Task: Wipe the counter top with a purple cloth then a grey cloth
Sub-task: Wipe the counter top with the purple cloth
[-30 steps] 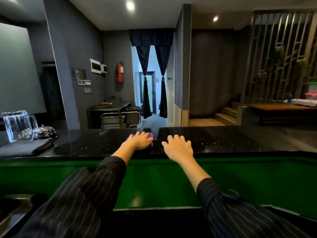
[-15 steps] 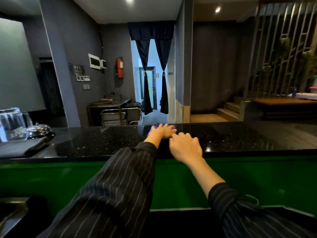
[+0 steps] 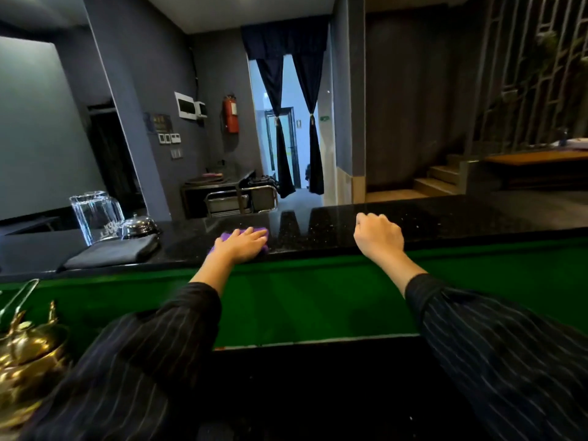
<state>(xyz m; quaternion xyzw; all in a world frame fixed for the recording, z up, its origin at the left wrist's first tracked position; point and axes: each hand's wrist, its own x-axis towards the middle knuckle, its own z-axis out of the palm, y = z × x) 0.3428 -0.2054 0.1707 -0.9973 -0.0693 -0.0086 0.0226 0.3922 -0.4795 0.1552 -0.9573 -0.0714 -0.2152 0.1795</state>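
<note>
Fingers (image 3: 254, 233) of the left hand (image 3: 240, 245) are laid flat, pressing the purple cloth (image 3: 227, 237) onto the black counter (image 3: 445, 218); the right hand (image 3: 378, 235) is loosely curled, empty. The cloth is seen crumpled, mostly covered, just right of the folded grey cloth (image 3: 111, 253). A leftward sweep could, it is judged, nudge the glass jug (image 3: 95, 214) and bell (image 3: 138, 226) behind the grey cloth.

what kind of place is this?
Probably a bar or restaurant service counter: a polished black speckled stone counter top, a clear glass pitcher beside a chrome dome call bell, and a steel trolley beyond.
</note>
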